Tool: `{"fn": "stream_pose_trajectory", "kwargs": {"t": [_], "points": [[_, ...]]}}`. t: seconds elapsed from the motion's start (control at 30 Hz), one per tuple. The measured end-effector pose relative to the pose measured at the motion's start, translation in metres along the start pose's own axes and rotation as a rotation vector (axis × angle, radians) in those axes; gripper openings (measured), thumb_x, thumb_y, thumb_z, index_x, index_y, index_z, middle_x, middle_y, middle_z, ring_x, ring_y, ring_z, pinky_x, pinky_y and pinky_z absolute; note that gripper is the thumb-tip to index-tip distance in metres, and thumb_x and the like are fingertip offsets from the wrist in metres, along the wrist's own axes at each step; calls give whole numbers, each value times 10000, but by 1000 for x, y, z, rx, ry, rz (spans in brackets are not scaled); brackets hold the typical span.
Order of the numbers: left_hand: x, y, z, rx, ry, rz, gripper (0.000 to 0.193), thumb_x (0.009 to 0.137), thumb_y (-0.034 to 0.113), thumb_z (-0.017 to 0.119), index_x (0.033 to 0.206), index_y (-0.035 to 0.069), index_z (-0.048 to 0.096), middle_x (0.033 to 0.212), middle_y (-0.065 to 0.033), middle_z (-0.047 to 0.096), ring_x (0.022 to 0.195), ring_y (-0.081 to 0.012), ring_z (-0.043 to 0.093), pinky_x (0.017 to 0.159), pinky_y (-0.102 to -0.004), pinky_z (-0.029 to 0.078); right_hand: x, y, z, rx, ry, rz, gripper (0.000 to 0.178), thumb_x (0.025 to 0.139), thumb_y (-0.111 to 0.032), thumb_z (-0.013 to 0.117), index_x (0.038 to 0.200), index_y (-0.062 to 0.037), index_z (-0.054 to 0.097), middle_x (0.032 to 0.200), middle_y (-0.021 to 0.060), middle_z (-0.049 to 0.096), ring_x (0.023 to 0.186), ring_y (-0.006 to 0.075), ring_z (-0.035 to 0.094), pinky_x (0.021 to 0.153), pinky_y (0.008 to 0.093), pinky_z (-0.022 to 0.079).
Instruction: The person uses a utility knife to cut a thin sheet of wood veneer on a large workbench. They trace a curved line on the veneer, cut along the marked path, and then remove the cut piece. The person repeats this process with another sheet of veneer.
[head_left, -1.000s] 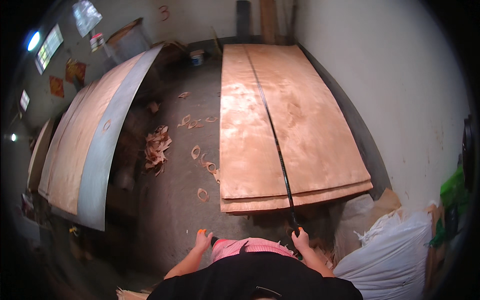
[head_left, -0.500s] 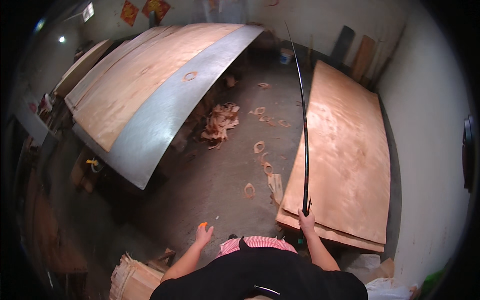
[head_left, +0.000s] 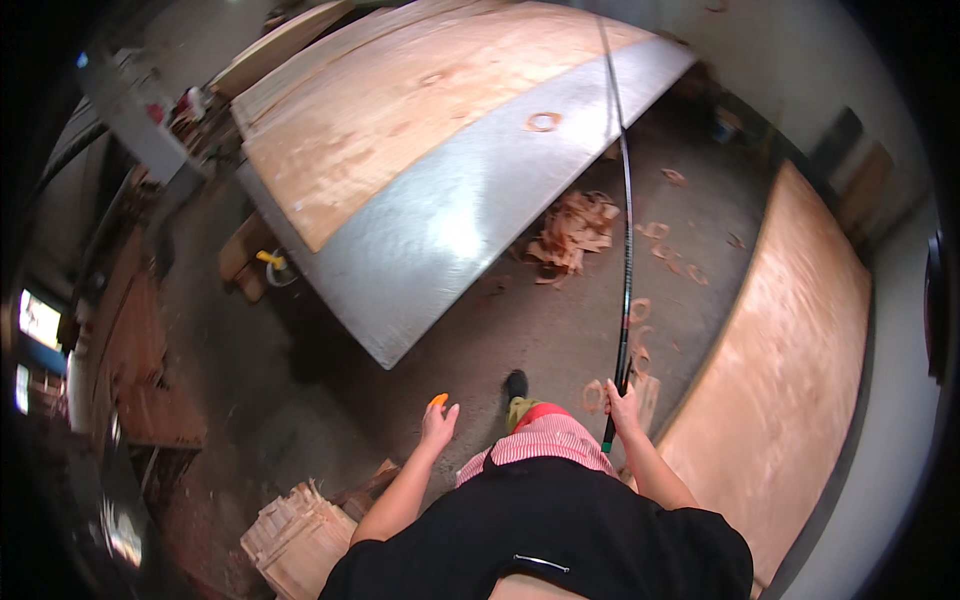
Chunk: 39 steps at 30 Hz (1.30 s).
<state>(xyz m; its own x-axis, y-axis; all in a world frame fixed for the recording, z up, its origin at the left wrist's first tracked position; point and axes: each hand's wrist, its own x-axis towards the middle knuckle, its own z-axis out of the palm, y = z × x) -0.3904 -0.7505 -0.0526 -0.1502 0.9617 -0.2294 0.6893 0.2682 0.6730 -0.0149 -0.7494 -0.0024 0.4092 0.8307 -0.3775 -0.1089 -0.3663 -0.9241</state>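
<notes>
My right hand (head_left: 623, 407) is closed around the lower end of a long black fishing rod (head_left: 627, 250). Its green butt end sticks out below my grip, and its thin tip reaches up across the far part of the metal-topped table. My left hand (head_left: 437, 424) is out in front of me to the left, with a small orange object (head_left: 438, 400) at its fingertips, too small to name. Neither hand touches the tables.
Wood veneer sheets (head_left: 400, 110) lie on a big table with a bare grey metal strip (head_left: 440, 240). Another veneer stack (head_left: 780, 400) is at right. Veneer scraps (head_left: 575, 235) and ring-shaped offcuts (head_left: 640, 310) litter the floor. A veneer bundle (head_left: 298, 535) sits near left.
The view has turned left, so the metal-topped table now lies more centrally and the right stack farther right. One foot has come into sight. Both hands keep their holds.
</notes>
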Motion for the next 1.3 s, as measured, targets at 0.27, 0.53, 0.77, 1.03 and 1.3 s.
{"fn": "stream_pose_trajectory", "kwargs": {"t": [0.27, 0.53, 0.77, 1.03, 1.3], "points": [[91, 10, -63, -44, 179, 19, 430, 769, 303, 570, 1067, 2, 496, 937, -159, 526, 830, -262, 530, 741, -330, 429, 119, -63, 127, 52, -189, 44, 182, 826, -219, 532, 813, -48, 471, 560, 0, 435, 432, 87, 423, 400, 210, 358], [210, 1, -119, -141, 485, 99, 420, 793, 231, 545, 1124, -2, 433, 1117, -194, 455, 1003, -321, 464, 850, -367, 381, 161, -106, 173, 59, -188, 135, 143, 832, -192, 519, 851, -58, 474, 577, -1, 426, 446, 94, 426, 422, 222, 380], [334, -7, -194, 177, 535, 27, 600, 803, 299, 509, 1267, 18, 252, 1324, -214, 207, 1201, -329, 262, 975, -411, 244, 148, -131, 190, -21, -132, 135, 140, 830, -180, 520, 854, -46, 488, 564, 10, 430, 435, 98, 421, 404, 229, 365], [421, -52, -227, 479, 400, -111, 682, 794, 418, 482, 1308, 69, 200, 1377, -115, 154, 1274, -246, 126, 1009, -479, 95, 138, -144, 231, -138, -94, 140, 141, 817, -156, 539, 842, -63, 436, 566, 16, 429, 457, 108, 438, 424, 234, 377], [497, -32, -302, 26, 615, -419, 487, 764, 435, 512, 1024, 24, 482, 937, -147, 543, 841, -309, 525, 754, -401, 412, 122, -152, 265, -189, -38, 197, 136, 805, -137, 546, 848, -53, 448, 584, 17, 448, 468, 109, 456, 435, 231, 383]]}}
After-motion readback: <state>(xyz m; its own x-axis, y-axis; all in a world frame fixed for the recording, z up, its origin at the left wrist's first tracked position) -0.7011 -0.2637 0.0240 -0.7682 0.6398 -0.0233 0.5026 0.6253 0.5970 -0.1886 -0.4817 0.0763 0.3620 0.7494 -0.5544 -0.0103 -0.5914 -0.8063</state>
